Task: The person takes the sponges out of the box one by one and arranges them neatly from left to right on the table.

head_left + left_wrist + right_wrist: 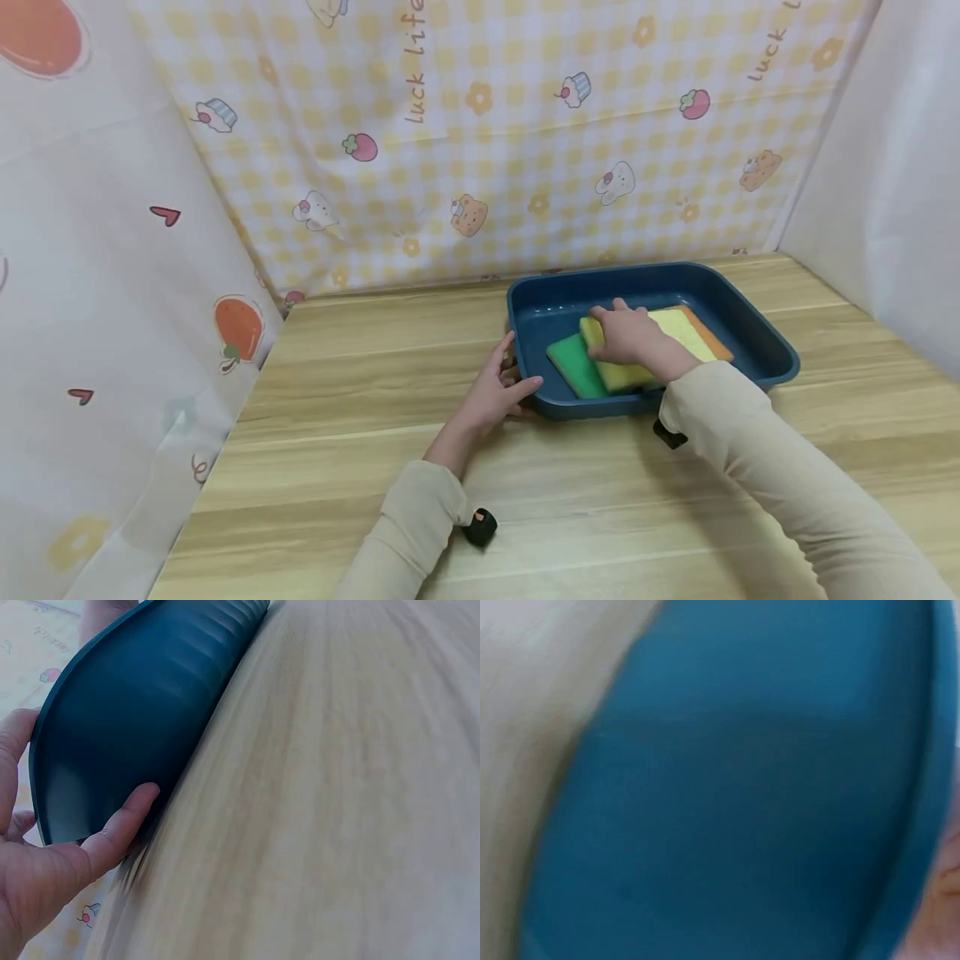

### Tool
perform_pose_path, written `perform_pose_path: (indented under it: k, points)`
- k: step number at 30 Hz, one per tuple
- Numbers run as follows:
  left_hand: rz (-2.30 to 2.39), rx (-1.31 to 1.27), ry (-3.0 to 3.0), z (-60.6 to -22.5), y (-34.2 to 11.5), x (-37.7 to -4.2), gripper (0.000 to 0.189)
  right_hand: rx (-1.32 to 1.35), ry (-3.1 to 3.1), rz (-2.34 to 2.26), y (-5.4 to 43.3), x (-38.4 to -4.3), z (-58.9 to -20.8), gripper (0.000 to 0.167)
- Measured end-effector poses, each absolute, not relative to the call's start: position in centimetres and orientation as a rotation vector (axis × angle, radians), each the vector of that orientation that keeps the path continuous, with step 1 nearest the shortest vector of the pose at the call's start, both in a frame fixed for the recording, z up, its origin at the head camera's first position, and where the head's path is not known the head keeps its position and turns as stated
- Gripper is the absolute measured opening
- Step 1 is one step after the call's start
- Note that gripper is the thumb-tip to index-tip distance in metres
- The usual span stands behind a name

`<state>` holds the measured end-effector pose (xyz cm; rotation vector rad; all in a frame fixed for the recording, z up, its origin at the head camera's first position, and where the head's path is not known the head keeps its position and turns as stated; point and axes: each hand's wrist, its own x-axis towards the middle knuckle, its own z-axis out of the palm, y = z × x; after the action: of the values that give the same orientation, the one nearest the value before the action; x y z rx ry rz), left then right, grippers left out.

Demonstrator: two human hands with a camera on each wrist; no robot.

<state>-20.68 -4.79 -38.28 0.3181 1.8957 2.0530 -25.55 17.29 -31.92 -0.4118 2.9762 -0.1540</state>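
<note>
A dark blue rectangular tray stands on the wooden table, with sponges lying in it. My left hand braces its near left corner from outside, thumb against the front wall and fingers along the left side. In the left wrist view the thumb lies on the outer wall. Inside the tray my right hand grips a yellow sponge from above. Left of it a green sponge shows partly. To the right are a pale yellow surface and an orange sponge's edge. The right wrist view shows mostly tray wall.
A patterned cloth hangs behind the table, and white cloth walls stand at both sides. The tray sits toward the back right. Small black devices are worn at both wrists.
</note>
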Motion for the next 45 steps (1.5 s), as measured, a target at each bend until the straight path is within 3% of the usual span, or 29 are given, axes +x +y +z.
perform_pose_path:
  k: [12,24,45]
  points:
    - [2.061,0.305,1.856,-37.6,-4.7,-20.2,0.081,-0.287,3.063,-0.105,15.5,-23.9,-29.3,0.067]
    - [2.045,0.283,1.850,-36.5,-4.7,-19.6,0.082,-0.339,3.099,-0.103,13.9,-21.4,-27.5,0.068]
    - [2.063,0.268,1.840,-36.5,-4.5,-19.5,0.081,-0.426,3.042,-0.123,13.2,-16.8,-28.0,0.073]
